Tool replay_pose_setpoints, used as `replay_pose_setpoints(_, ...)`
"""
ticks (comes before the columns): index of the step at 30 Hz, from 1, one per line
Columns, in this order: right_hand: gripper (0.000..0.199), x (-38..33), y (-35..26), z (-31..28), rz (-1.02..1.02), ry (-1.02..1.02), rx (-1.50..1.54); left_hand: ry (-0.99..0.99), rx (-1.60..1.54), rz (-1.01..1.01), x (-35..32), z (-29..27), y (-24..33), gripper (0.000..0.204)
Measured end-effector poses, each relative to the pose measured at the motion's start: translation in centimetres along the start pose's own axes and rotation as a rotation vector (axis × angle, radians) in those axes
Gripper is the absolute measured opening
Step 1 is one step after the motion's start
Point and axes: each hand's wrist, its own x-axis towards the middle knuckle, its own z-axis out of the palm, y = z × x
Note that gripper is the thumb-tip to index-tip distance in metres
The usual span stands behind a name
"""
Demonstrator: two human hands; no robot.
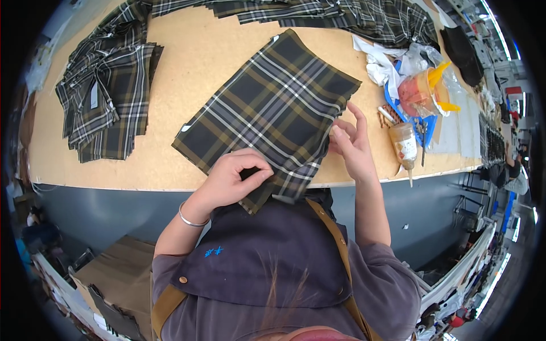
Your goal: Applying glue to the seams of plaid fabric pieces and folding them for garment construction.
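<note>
One plaid fabric piece point(267, 111) is lying flat on the tan worktop point(187, 62), its near corner hanging over the front edge. The left hand point(230, 179) is pinching that near corner between thumb and curled fingers. The right hand point(352, 145) is gripping the fabric's right edge, its forefinger lifting free. A stack of plaid pieces point(105, 94) is sitting well apart to the left, and more plaid cloth point(341, 14) is spreading along the far edge. Near the right hand, a small brown bottle point(405, 145) is lying beside a plastic bag of oddments point(424, 85).
</note>
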Motion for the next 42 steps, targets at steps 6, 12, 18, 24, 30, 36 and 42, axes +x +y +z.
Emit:
replay_pose_setpoints(6, 0.06, 0.9, 0.9, 0.9, -0.152, 0.238, 0.309, -0.025, 0.387, 0.103, 1.0, 2.0, 1.6, 0.042)
replay_pose_setpoints(12, 0.036, 1.4, 2.1, -1.7, -0.38, 0.301, 0.134, 0.029, 0.593, 0.148, 1.5, 3.6, 0.0, 0.009)
replay_pose_setpoints(18, 0.01, -0.6, 0.6, -4.6, -0.15, 0.245, -0.127, 0.21, 0.13, -0.091, 2.3, 2.9, 0.1, 0.006)
replay_pose_setpoints(24, 0.018, -1.4, 0.0, -2.2, 0.166, 0.011, -0.248, 0.111, 0.047, -0.276, 2.5, 2.3, 0.3, 0.004)
replay_pose_setpoints(30, 0.019, -0.6, 2.9, -2.4, -0.084, 0.246, -0.629, 0.095, 0.647, 0.227, 2.5, 4.6, 0.6, 0.025)
replay_pose_setpoints(36, 0.025, 0.0, 3.0, -3.9, -0.077, 0.314, -0.698, 0.05, 0.974, 0.183, 2.9, 6.1, -0.1, 0.015)
replay_pose_setpoints(42, 0.025, -0.4, 2.9, -3.9, -0.133, 0.367, -0.777, 0.008, 0.968, 0.348, 4.8, 5.7, 1.4, 0.012)
